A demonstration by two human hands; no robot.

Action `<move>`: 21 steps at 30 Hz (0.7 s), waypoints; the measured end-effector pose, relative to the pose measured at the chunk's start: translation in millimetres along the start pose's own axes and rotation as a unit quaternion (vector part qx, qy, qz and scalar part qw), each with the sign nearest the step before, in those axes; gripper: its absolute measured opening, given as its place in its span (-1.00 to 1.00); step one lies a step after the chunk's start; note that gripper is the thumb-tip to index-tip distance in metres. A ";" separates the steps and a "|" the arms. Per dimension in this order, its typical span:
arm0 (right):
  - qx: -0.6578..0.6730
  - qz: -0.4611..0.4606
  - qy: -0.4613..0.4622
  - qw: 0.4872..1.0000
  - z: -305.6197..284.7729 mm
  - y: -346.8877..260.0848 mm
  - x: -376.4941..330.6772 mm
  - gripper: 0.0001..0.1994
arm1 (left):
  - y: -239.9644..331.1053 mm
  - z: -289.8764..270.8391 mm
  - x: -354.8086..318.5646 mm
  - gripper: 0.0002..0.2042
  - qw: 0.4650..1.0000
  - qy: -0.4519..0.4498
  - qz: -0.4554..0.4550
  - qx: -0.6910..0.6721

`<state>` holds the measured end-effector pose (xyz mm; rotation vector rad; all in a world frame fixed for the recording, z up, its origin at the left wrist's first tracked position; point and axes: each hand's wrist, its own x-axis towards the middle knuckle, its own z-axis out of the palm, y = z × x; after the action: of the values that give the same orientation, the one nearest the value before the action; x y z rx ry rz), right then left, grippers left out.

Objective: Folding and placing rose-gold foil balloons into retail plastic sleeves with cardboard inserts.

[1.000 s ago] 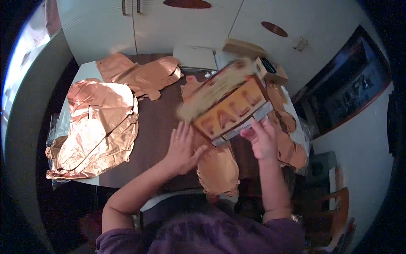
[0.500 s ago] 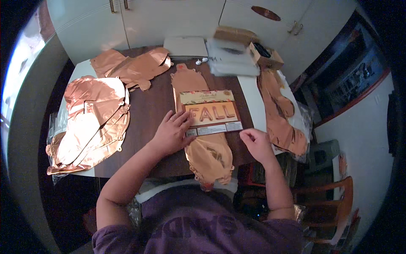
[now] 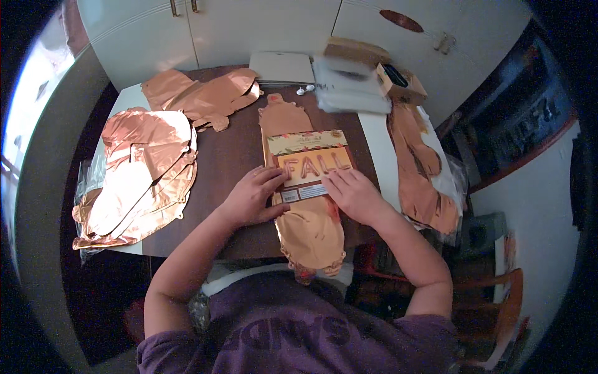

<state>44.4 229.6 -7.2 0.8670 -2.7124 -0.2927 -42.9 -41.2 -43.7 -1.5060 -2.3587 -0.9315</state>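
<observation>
Both hands lie flat and open: our left hand [image 3: 252, 196] and right hand [image 3: 355, 194] press the near corners of the flat pack [image 3: 309, 165]. Its long side runs left to right, on the long balloon [image 3: 305, 206] pointing far across the surface [image 3: 230, 156].

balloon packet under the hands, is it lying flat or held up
Lying flat. The packet rests face up on a deflated copper balloon on the table, left hand and right hand pressing its lower edge.
</observation>
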 end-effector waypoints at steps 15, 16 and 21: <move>-0.014 0.016 0.147 0.989 -3.4 20.0 17.2 -0.80 | 9.6 -3.2 0.8 -0.54 0.978 0.133 -0.122 -0.108; -0.017 0.050 0.198 0.979 -9.1 18.6 18.1 -0.82 | 15.1 -3.7 2.3 -0.58 0.948 0.166 -0.206 -0.178; -0.031 -0.009 0.248 0.968 -20.8 -4.7 10.0 -0.82 | 47.1 -35.5 35.3 -0.69 0.609 0.081 -0.428 -0.663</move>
<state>45.7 217.7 13.1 0.8186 -2.2208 -0.1387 -24.3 -22.6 19.8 -0.0267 -1.9994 -3.2946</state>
